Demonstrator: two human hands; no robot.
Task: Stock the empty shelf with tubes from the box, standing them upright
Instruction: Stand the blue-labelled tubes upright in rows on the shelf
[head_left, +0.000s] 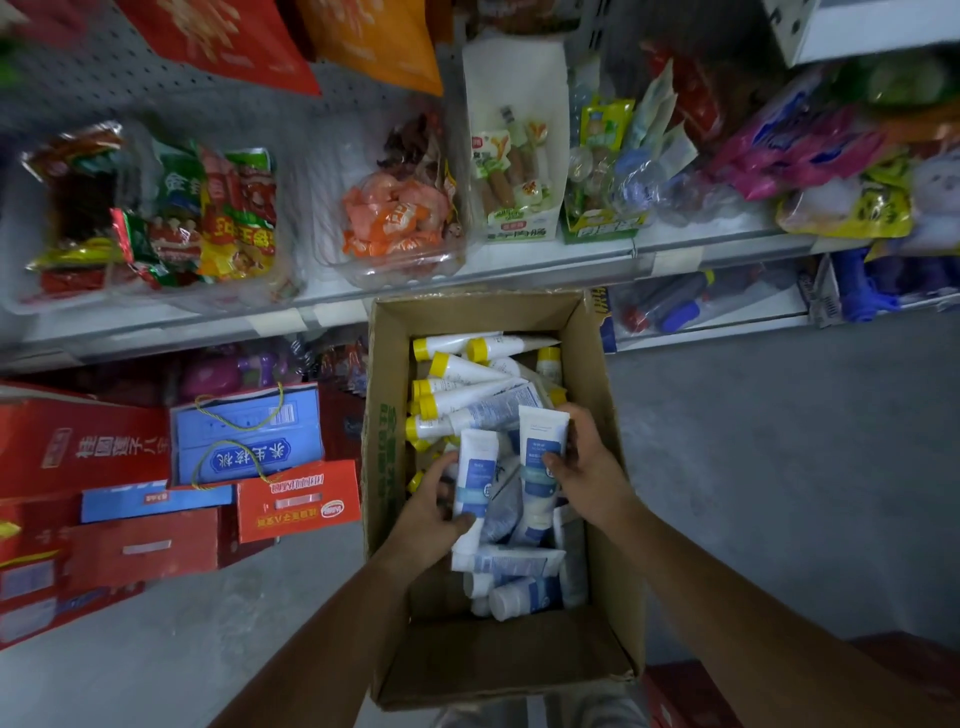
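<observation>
Matt brown cardboard box, smooth plastic tubes (slightly glossy), rough grey floor

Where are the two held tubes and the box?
left tube (477, 462): head view, on its blue label.
right tube (543, 426): head view, on its white upper body.
box (378, 415): head view, on its left wall.

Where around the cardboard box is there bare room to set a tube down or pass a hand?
Free: the bottom of the brown cardboard box nearest the person, bordered by the blue-labelled white tubes; grey floor to its right. Crowded: yellow-capped white tubes fill the far end.
</observation>
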